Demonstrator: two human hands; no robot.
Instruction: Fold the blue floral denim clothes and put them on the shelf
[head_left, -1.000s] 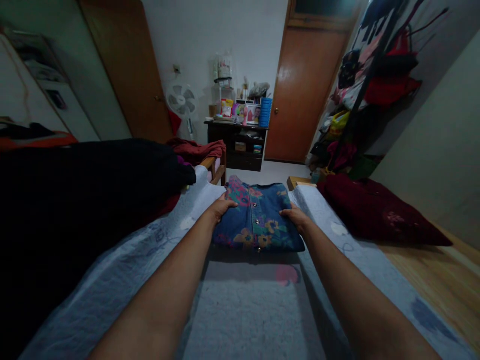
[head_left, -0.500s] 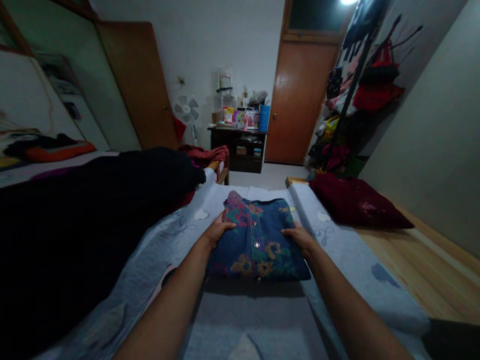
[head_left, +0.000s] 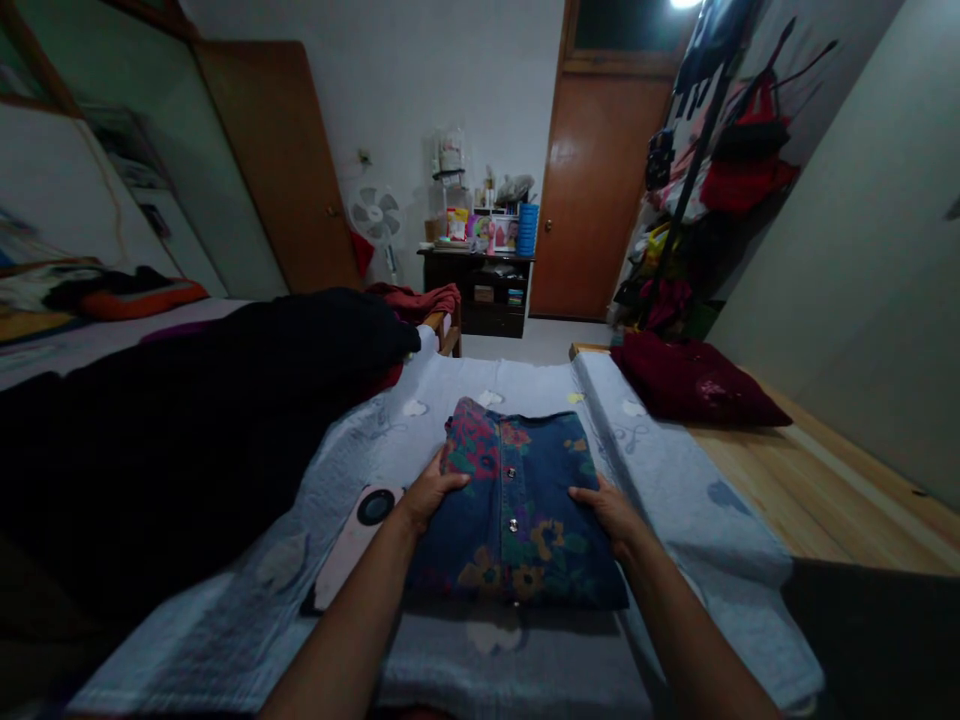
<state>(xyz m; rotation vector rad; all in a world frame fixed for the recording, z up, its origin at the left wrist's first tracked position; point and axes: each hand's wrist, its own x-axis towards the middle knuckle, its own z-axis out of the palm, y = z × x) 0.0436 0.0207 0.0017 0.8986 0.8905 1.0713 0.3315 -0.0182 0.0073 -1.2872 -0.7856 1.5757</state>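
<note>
A folded blue denim shirt (head_left: 517,510) with a floral pattern and a row of metal buttons is between my hands in the middle of the head view. My left hand (head_left: 433,492) grips its left edge, thumb on top and the other fingers out of sight beneath. On the opposite edge my right hand (head_left: 611,508) holds it the same way. The light blue patterned sheet (head_left: 517,380) spreads under and around the shirt; a shadow shows along its near edge. Left of my left forearm lies a pink phone (head_left: 352,550) with a round black camera ring.
A large black cloth (head_left: 195,430) covers the left side. On the right a folded maroon garment (head_left: 694,380) rests on the wooden boards (head_left: 757,480). Farther back are a dark cabinet (head_left: 487,300), a fan (head_left: 376,215), a door (head_left: 577,200) and hanging bags (head_left: 754,180).
The shirt, held in both hands, sits lower in the view and nearer to me. More of the phone beside my left forearm is uncovered. The view has shifted slightly.
</note>
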